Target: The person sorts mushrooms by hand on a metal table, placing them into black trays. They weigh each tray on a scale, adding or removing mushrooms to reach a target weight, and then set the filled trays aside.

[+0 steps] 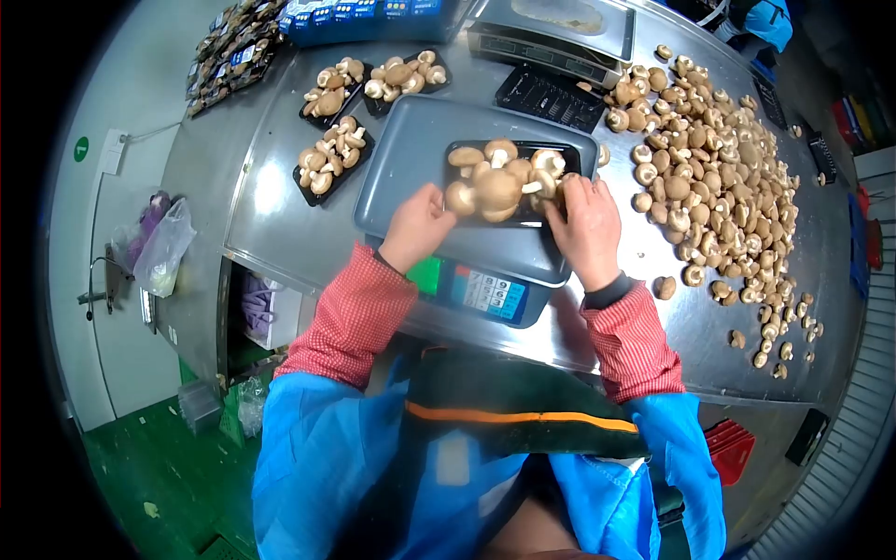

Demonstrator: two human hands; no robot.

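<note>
A black tray (pixel 529 220) with several brown mushrooms (pixel 497 189) lies on the grey pan (pixel 401 149) of a scale. At the left side of the mushrooms is my left hand (pixel 417 227), fingers pinched together at the leftmost cap; whether it grips that cap is unclear. My right hand (pixel 588 229) is at the tray's right end, its fingers curled around a mushroom there, partly hidden by the hand. Below the pan the scale's keypad (pixel 490 293) shows.
Loose mushrooms (pixel 719 177) cover the right of the steel table (pixel 266 224). Three filled trays (pixel 322 198) stand left of the pan. Behind are empty black trays (pixel 551 96), another scale (pixel 551 42) and a blue crate (pixel 373 28). Part of a person (pixel 767 23) shows top right.
</note>
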